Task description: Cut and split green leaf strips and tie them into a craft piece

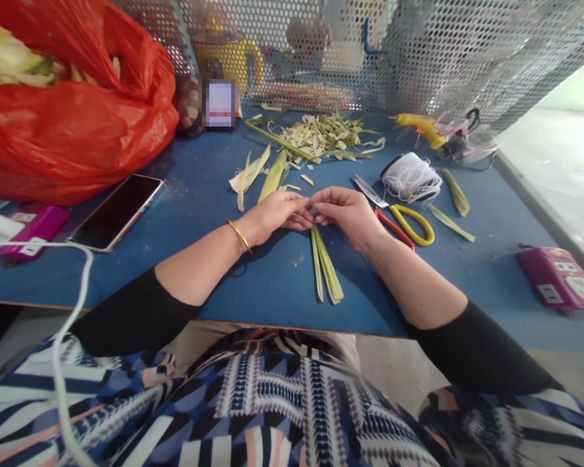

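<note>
My left hand point(278, 214) and my right hand point(348, 213) meet fingertip to fingertip at the middle of the blue table point(199, 194). Together they pinch the top end of a bundle of thin green leaf strips point(327, 267), which fans out toward me on the table. A gold bangle sits on my left wrist. Just right of my right hand lie scissors point(403, 220) with red and yellow handles.
A red plastic bag point(73, 110) of leaves fills the far left. A phone point(117, 211) and a pink power strip point(29, 227) lie left; another pink strip point(559, 279) lies right. White thread point(411, 176), loose leaves point(263, 174), trimmings point(321, 135) and a yellow glue gun point(421, 126) lie behind.
</note>
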`<action>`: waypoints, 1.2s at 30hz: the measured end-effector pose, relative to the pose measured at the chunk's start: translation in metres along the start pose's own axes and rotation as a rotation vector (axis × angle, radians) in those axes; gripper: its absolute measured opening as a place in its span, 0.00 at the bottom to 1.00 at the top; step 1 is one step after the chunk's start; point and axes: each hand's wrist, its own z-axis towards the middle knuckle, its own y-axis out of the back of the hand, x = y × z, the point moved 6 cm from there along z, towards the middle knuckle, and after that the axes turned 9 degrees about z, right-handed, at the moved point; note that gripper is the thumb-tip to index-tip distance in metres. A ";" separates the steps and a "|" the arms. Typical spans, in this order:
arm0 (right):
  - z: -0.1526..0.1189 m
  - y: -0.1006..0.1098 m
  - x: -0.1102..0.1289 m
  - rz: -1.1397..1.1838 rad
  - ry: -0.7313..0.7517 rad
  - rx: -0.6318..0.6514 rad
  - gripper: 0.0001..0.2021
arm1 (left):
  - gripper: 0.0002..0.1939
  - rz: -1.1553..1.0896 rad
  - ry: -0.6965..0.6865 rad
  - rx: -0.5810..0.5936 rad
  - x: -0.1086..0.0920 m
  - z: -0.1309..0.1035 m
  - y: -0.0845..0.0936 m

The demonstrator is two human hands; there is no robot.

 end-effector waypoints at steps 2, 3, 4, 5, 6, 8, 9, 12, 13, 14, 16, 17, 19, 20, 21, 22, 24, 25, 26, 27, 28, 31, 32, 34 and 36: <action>0.000 0.000 0.000 0.010 -0.009 0.002 0.06 | 0.11 -0.015 -0.029 0.018 0.000 0.002 0.000; 0.000 0.000 0.000 0.014 -0.016 -0.002 0.07 | 0.12 -0.023 -0.041 0.033 0.001 0.003 0.000; 0.000 0.000 -0.001 0.021 -0.024 -0.009 0.07 | 0.13 -0.030 -0.050 0.047 0.001 0.003 -0.001; 0.000 0.001 -0.001 0.028 -0.031 -0.017 0.07 | 0.14 -0.035 -0.055 0.057 0.001 0.004 -0.001; 0.000 0.001 -0.002 0.034 -0.037 -0.023 0.07 | 0.16 -0.037 -0.053 0.062 0.001 0.004 -0.001; 0.001 0.000 -0.002 0.020 -0.036 -0.018 0.06 | 0.19 -0.036 -0.033 0.051 0.001 0.005 -0.001; 0.001 -0.001 -0.001 -0.009 -0.022 -0.010 0.06 | 0.22 -0.036 -0.016 0.039 0.001 0.005 0.000; 0.000 -0.005 0.003 -0.184 0.077 0.034 0.05 | 0.27 -0.041 0.021 0.031 0.001 0.004 0.000; -0.001 -0.007 0.005 -0.259 0.114 0.055 0.05 | 0.27 -0.046 0.017 0.036 0.001 0.004 0.001; -0.002 -0.009 0.006 -0.331 0.144 0.077 0.05 | 0.28 -0.052 0.004 0.044 0.000 0.005 0.001; -0.004 -0.013 0.007 -0.449 0.186 0.112 0.04 | 0.27 -0.065 -0.031 0.067 0.000 0.005 0.001; -0.004 -0.015 0.008 -0.488 0.203 0.116 0.04 | 0.27 -0.069 -0.045 0.081 0.000 0.006 0.001; -0.005 -0.018 0.010 -0.532 0.241 0.105 0.05 | 0.27 -0.073 -0.057 0.105 0.001 0.007 0.000; -0.005 -0.019 0.011 -0.547 0.259 0.095 0.06 | 0.27 -0.074 -0.058 0.105 0.001 0.007 0.001; -0.005 -0.020 0.012 -0.559 0.271 0.086 0.07 | 0.26 -0.074 -0.056 0.097 0.002 0.008 0.001; -0.005 -0.021 0.011 -0.569 0.272 0.081 0.08 | 0.26 -0.075 -0.051 0.086 0.002 0.008 0.002; -0.004 -0.020 0.009 -0.561 0.247 0.069 0.09 | 0.23 -0.080 -0.031 0.073 0.002 0.008 0.002; -0.003 -0.018 0.007 -0.536 0.225 0.056 0.09 | 0.20 -0.083 -0.020 0.069 0.002 0.007 0.002; -0.002 -0.016 0.005 -0.495 0.200 0.038 0.08 | 0.16 -0.080 -0.009 0.065 0.002 0.006 0.001; 0.000 -0.013 0.003 -0.443 0.176 0.018 0.08 | 0.12 -0.070 -0.002 0.059 0.002 0.005 0.001; 0.001 -0.010 0.001 -0.389 0.156 -0.001 0.08 | 0.07 -0.052 -0.002 0.048 0.001 0.003 0.001; 0.004 -0.005 -0.004 -0.276 0.116 -0.026 0.08 | 0.07 0.035 -0.038 -0.002 0.000 0.000 0.000; 0.004 -0.004 -0.004 -0.261 0.112 -0.028 0.08 | 0.08 0.063 -0.062 -0.022 -0.001 -0.001 0.000; 0.004 -0.003 -0.004 -0.254 0.115 -0.039 0.07 | 0.09 0.105 -0.121 -0.072 -0.002 -0.002 0.000; 0.004 -0.003 -0.003 -0.259 0.119 -0.052 0.07 | 0.07 0.140 -0.169 -0.112 -0.002 -0.002 -0.001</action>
